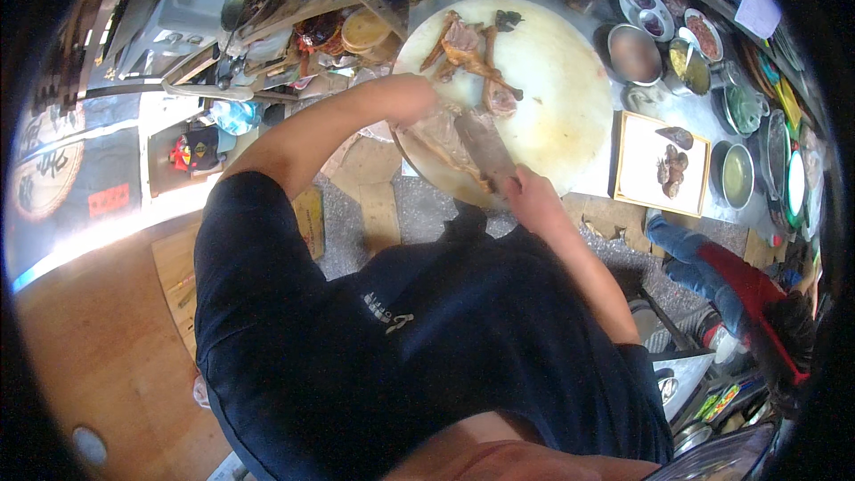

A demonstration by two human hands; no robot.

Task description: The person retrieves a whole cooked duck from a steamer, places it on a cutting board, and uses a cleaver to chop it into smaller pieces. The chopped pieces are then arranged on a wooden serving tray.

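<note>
My right hand (532, 199) grips a cleaver (486, 150) by its handle, low on the round pale chopping board (570, 80). The wide blade lies slanted over the board, along a flat piece of meat (443, 144). At the board's left edge is my left hand (411, 100), bent down beside the meat's upper end. It is smeared and its fingers are hidden, so I cannot see whether it holds the meat. Farther up the board lie browned poultry pieces (468, 44) with bones, and a small dark scrap (508, 20).
Right of the board stand a wood-rimmed white tray (634, 151) with dark pieces, a pot with a spoon (689, 71) and several bowls. A stack of round wooden boards (363, 29) is at the back left. Another person (744, 285) is at the right.
</note>
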